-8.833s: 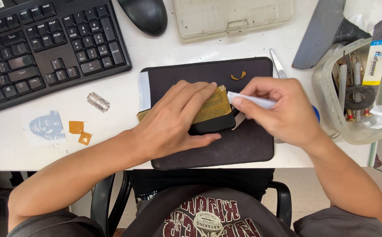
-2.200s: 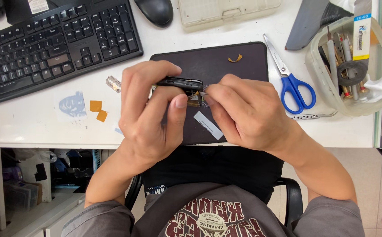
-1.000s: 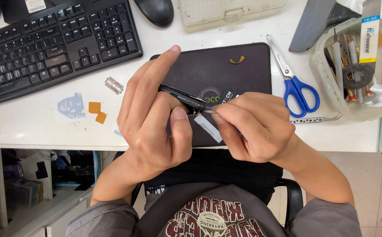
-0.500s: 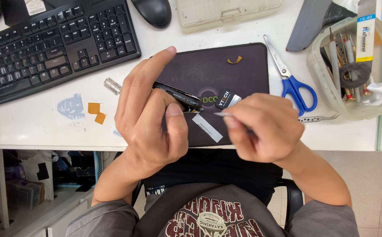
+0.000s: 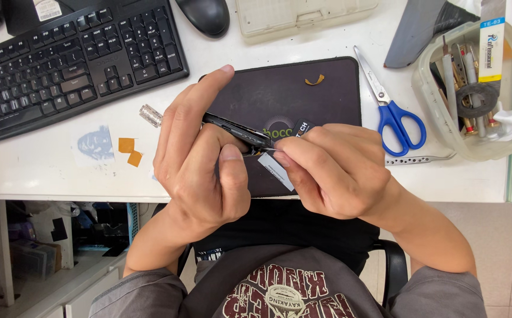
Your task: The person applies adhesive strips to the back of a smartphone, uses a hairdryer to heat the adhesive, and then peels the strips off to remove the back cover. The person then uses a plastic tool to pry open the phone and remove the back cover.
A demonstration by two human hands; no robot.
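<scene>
1. Since half a second ago, the right hand [image 5: 341, 171] has closed in on the phone [image 5: 235, 131].
2. Left hand [image 5: 200, 159] fingers grip the phone on edge above the dark mat [image 5: 303, 100], at the counter's [image 5: 50, 171] six o'clock edge.
3. Right fingers pinch a thin tool [image 5: 269, 151] at its three o'clock end; prying likely needs steady, gentle leverage.

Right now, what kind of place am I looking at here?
Probably a small electronics repair desk. A clear tub of hand tools stands at the edge, a dark work mat lies under the hands, and the left hand holds a thin dark device on edge.
</scene>
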